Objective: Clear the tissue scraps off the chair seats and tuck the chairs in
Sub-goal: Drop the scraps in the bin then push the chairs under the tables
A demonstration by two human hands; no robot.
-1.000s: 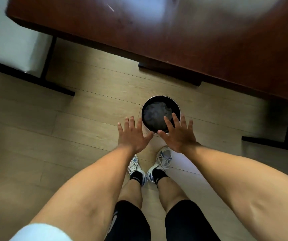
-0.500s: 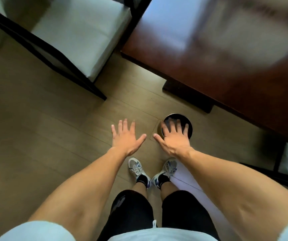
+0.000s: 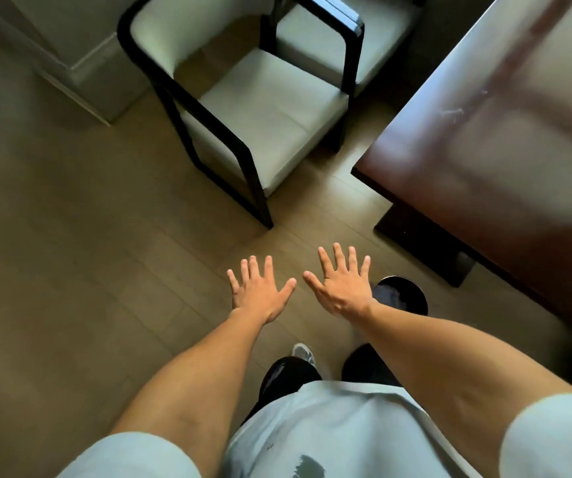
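A black-framed chair with a pale seat [image 3: 271, 112] stands ahead of me, pulled out from the dark wooden table [image 3: 505, 139]. I see no scraps on its seat. A second chair of the same kind [image 3: 350, 32] stands behind it at the table's end. My left hand [image 3: 260, 291] and my right hand [image 3: 341, 284] are held out flat over the floor, fingers spread, holding nothing. A round black bin [image 3: 405, 296] sits on the floor just right of my right wrist, partly hidden by my forearm.
The table's dark base [image 3: 426, 243] stands on the floor to the right. A pale wall corner with a skirting [image 3: 81, 60] juts in at upper left. Wooden floor [image 3: 81, 257] stretches to the left of me. My shoe [image 3: 303, 353] shows below my hands.
My view has swung left and up from the bin to the chair. The bin now lies at my right wrist. Both hands stay flat and empty.
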